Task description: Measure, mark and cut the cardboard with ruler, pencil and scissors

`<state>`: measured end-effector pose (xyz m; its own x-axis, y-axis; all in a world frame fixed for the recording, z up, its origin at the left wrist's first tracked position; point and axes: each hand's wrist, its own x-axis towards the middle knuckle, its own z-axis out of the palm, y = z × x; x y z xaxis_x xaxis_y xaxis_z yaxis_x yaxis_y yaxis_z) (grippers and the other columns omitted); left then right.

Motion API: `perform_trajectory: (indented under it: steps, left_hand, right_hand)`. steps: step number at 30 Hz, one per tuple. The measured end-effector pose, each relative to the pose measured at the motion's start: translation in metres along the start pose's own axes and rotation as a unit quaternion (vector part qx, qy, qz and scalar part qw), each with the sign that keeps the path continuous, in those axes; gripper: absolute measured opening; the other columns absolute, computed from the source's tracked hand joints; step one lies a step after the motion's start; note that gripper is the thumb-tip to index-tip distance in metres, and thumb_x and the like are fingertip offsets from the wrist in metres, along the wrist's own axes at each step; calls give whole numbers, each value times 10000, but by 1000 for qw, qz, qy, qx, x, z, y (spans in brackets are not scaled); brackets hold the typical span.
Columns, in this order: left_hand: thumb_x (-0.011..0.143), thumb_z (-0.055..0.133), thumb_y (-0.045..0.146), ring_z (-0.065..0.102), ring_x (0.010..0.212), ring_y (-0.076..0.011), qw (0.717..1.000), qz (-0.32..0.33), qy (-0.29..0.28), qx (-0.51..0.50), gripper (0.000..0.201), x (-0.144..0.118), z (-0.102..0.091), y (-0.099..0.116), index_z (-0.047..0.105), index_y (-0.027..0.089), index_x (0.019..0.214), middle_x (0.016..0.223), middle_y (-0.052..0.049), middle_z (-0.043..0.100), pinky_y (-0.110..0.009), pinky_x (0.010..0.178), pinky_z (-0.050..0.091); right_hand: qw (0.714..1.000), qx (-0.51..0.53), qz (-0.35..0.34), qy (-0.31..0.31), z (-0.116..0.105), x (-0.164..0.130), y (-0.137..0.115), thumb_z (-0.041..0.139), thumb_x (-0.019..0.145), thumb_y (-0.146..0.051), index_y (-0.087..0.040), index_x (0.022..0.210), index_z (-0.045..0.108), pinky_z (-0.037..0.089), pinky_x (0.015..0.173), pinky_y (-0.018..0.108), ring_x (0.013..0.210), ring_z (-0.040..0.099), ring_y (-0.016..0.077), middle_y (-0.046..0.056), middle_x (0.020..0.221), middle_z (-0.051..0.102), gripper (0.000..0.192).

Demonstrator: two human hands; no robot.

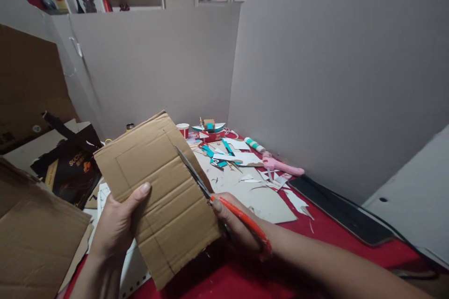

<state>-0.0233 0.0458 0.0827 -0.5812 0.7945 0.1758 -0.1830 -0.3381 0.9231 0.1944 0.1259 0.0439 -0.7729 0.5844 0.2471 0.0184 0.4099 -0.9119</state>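
Above the red desk [351,243], the left hand [115,224] holds a cardboard panel [154,187] tilted in the air, thumb pressed on its face and fingers hidden behind. The right hand [238,226] grips orange-handled scissors [217,196], fingers closed through the handles; the blades lie along the panel's right edge, beside a pencilled rectangle. The outline appears largely uncut, so most trimming seems left. Paper offcuts [252,180], a pink glue gun [282,166] and a glue stick [254,145] lie beyond.
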Motion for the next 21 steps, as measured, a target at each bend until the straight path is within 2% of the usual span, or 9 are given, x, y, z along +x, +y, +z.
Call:
perform_trajectory:
  steps: [5, 9, 12, 18, 21]
  left_hand:
    - [600, 916, 258, 744, 947, -218, 1000, 2, 4, -4, 699, 0, 3, -1, 667, 205, 1251, 1003, -49, 786, -236, 796, 600]
    - [609, 912, 265, 726, 1032, -266, 1000, -5, -3, -17, 721, -2, 2, -2, 643, 194, 1274, 1046, -67, 782, -327, 883, 603]
    - [612, 909, 260, 716, 1061, -293, 1000, -9, -3, -21, 716, -1, 1, -1, 640, 187, 1271, 1055, -79, 781, -378, 916, 597]
    - [609, 903, 273, 701, 1096, -290, 1000, -1, -2, -7, 722, -2, 3, -2, 635, 200, 1276, 1064, -78, 776, -378, 960, 569]
    - [601, 899, 291, 695, 1101, -293, 1000, 1, -8, 5, 688, -3, 0, 3, 650, 208, 1237, 1073, -71, 769, -377, 959, 568]
  right_hand:
    - [999, 30, 10, 9, 6, -1, 0, 261, 866, -849, -198, 671, 451, 314, 467, 241, 533, 387, 110, -13, 581, 432, 705]
    - [999, 40, 0, 18, 7, -1, -5, 281, 868, -842, -201, 641, 423, 364, 513, 249, 598, 452, 128, 5, 626, 462, 695]
    - [999, 42, -2, 14, 6, 0, -8, 291, 853, -857, -203, 634, 409, 376, 507, 245, 591, 449, 124, 2, 619, 455, 700]
    - [997, 65, 40, 14, 7, -1, -6, 315, 771, -925, -218, 653, 410, 282, 358, 216, 391, 396, 88, -60, 491, 374, 723]
    - [996, 78, 46, 17, 8, -1, -5, 350, 759, -926, -227, 642, 395, 260, 339, 213, 352, 371, 82, -77, 444, 351, 710]
